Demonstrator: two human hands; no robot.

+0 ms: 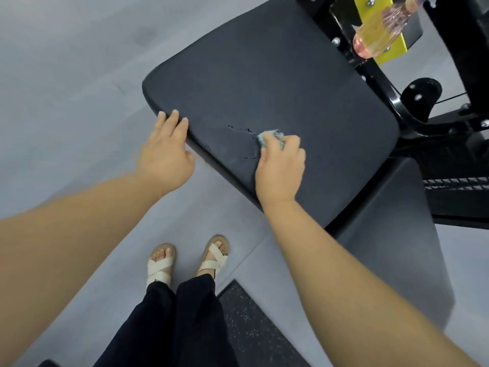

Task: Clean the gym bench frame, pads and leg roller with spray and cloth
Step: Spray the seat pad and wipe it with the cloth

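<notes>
A wide black bench pad (277,75) fills the middle of the head view. My right hand (280,165) grips a small bunched blue-grey cloth (271,137) and presses it on the pad's near part, beside a wet smear (235,144). My left hand (166,149) rests on the pad's left edge, its straight fingers lying over the rim. A clear spray bottle with pinkish liquid (378,35) lies on the black and yellow frame (375,19) at the top right. A second, narrower pad (397,234) continues to the lower right.
Grey floor surrounds the bench. A dark speckled rubber mat (254,327) lies by my feet in sandals (185,260). Black frame arms, bolts and a toothed adjustment rail (455,181) stand at the right edge.
</notes>
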